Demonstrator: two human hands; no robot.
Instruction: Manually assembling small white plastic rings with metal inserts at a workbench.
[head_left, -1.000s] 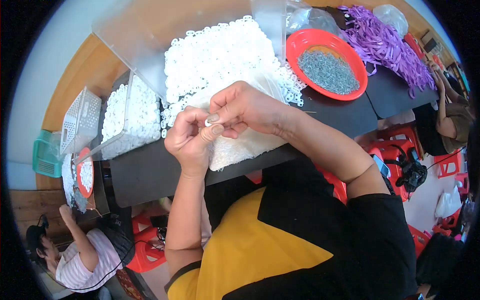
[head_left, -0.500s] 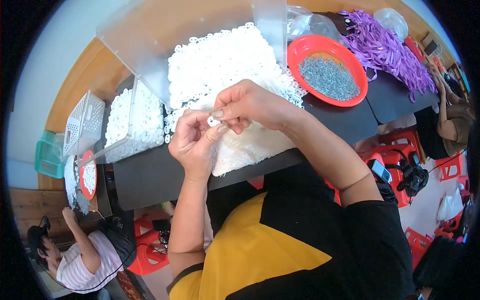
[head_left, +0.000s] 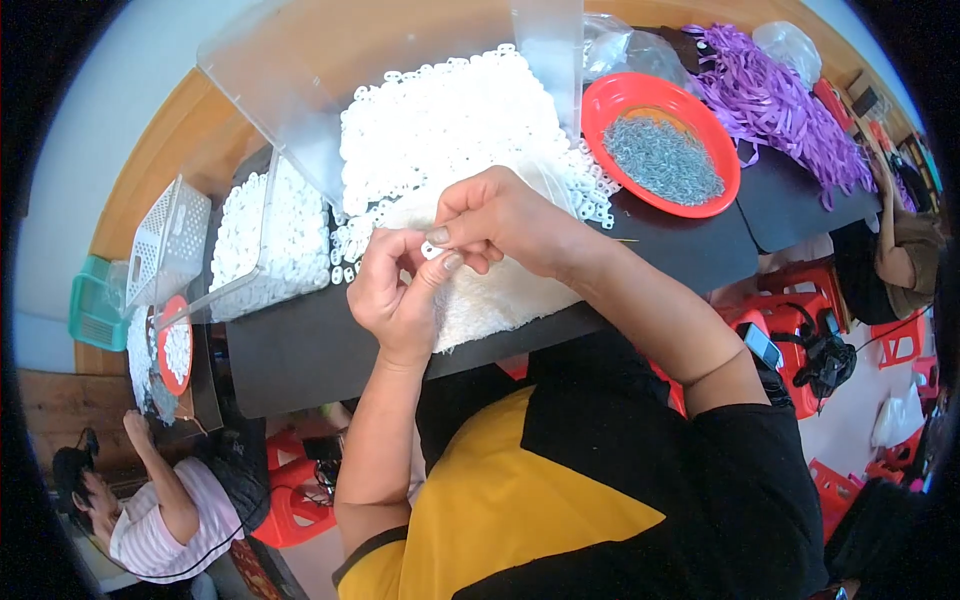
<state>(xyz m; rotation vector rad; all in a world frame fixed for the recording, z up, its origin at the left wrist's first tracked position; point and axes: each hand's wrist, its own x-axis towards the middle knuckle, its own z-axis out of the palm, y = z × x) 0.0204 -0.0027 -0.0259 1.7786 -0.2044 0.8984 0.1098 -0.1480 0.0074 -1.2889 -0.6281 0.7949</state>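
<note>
Purple ribbon heap [head_left: 790, 110] upper right, clear plastic bag [head_left: 788, 52] just behind. White perforated basket [head_left: 166, 240] far left, green basket [head_left: 97, 308] beside it. 2 people: 1 in striped top [head_left: 170, 520], lower left; 1 in brown top [head_left: 910, 262], right edge. Right: black bag [head_left: 825, 362], phone [head_left: 761, 343] near it. White bag [head_left: 899, 415] on floor.

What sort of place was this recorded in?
Probably a hand-assembly workshop: a clear plastic bin of white pieces, a red dish of tiny grey parts, and a pile of purple ribbons.
</note>
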